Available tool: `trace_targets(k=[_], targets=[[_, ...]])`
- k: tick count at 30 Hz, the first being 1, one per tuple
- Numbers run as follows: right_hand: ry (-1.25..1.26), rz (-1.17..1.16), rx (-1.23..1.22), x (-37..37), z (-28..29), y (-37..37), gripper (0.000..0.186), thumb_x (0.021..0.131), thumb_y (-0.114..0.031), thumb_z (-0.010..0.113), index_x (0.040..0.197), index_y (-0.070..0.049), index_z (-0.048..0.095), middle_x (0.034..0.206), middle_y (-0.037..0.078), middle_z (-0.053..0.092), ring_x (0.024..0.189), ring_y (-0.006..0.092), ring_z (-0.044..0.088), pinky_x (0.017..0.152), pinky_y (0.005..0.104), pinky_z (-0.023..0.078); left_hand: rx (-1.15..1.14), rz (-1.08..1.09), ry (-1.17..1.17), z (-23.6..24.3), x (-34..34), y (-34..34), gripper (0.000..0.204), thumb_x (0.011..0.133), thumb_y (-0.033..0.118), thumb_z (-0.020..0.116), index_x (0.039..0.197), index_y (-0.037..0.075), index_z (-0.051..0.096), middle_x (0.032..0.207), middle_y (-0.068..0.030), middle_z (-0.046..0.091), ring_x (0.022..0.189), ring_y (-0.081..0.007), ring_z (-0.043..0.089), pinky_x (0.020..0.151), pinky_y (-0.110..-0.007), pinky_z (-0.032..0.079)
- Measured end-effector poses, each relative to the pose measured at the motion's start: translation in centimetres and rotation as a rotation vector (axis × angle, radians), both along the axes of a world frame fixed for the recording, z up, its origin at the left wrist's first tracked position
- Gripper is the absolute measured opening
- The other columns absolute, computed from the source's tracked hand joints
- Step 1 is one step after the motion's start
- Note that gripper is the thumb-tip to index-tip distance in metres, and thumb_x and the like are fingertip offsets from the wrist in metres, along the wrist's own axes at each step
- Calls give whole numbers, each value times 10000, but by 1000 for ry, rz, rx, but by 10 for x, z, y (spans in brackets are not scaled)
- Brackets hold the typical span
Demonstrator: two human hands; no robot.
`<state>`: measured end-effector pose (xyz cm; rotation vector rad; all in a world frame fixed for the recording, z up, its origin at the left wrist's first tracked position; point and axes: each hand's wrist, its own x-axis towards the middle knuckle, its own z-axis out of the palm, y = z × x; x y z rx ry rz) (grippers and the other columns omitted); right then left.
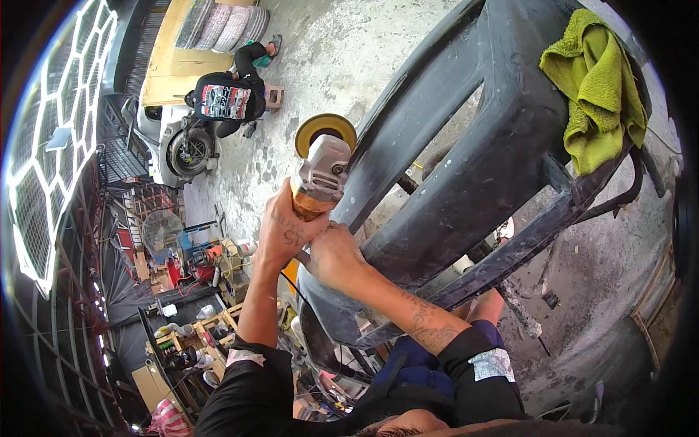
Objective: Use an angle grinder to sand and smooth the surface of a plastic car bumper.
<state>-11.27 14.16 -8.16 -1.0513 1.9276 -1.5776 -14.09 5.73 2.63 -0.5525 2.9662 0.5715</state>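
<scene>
Both my hands are closed around an angle grinder [324,169] with a grey metal head and an orange body. My left hand [280,229] wraps its body just behind the head. Lower down, my right hand [335,255] is curled against the grinder's body beside the bumper edge; its fingertips are hidden. A yellow-rimmed round disc [306,131] sits at the grinder's far end, beside the bumper's outer edge. The large dark grey car bumper [466,211], scuffed and dusty, stretches from close to me toward the far right. Over its far right end hangs a green cloth [593,95].
Another person [229,98] in a dark printed shirt crouches by a white vehicle's wheel [189,151] at the far left. Stacked tires [222,28] stand behind. Tools and boxes crowd a wooden shelf [233,320] at left. A black cord [295,288] trails below my hands.
</scene>
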Motion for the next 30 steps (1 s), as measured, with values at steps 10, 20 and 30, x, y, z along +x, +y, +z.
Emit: trace_targets(k=[10,20,30], targets=[[82,-32,44,3,0,-2,210,791,-294,711,724,-100,753,751,127,720,771,309,693,732,452,451,20,22,-33,1,1,-1,485,719,207,832,1051,-20,560,922,-231,725,858,-425,709,771,-430,547],[61,55,65,-7,9,7,377,858,-385,739,781,-17,722,784,208,699,823,399,681,782,502,505,43,73,30,-7,14,-10,484,724,205,835,1071,-11,576,924,-217,731,856,-405,716,772,-426,551],[345,246,277,-10,32,14,418,859,-393,748,1037,-18,699,974,186,723,1002,335,672,951,455,461,131,377,233,32,119,-28,324,770,183,798,1010,5,672,857,-63,718,751,-150,667,692,-332,537]])
